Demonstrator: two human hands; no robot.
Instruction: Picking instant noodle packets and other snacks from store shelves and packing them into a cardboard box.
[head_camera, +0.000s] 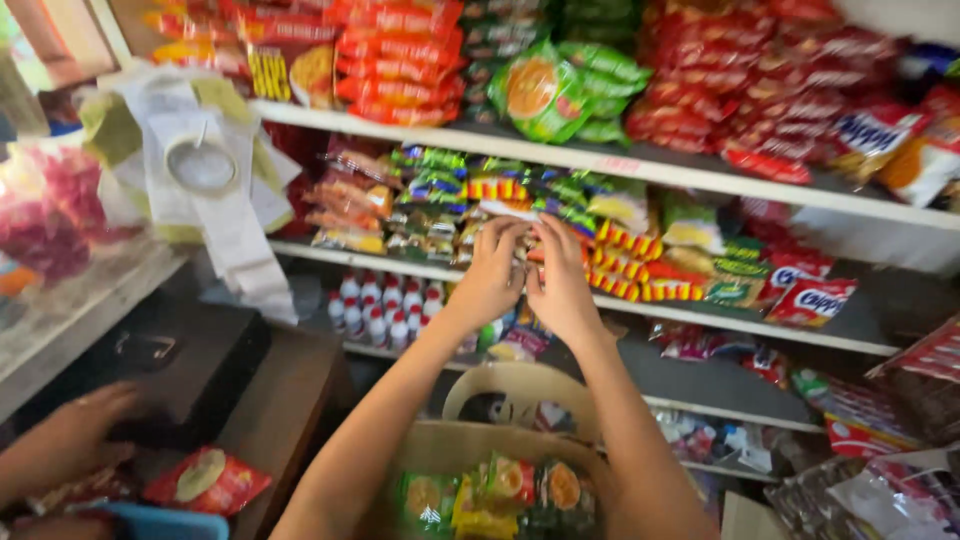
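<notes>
Both my arms reach forward to the second white shelf (330, 255) of a snack rack. My left hand (492, 272) and my right hand (560, 280) are close together, fingers pinching at small snack packets (625, 262) with red and yellow wrappers; the frame is blurred, so which packet each hand has hold of is unclear. Below my forearms hangs a brown paper bag (440, 450) with a looped handle, holding several green and yellow snack packets (500, 490).
Upper shelves carry red noodle packs (400, 60) and green packs (560, 90). Small white bottles with red caps (385, 305) stand lower left. Another person's hand (75, 430) rests at the left on a dark counter (280, 400) near a red packet (205, 480). Paper slips (200, 170) hang upper left.
</notes>
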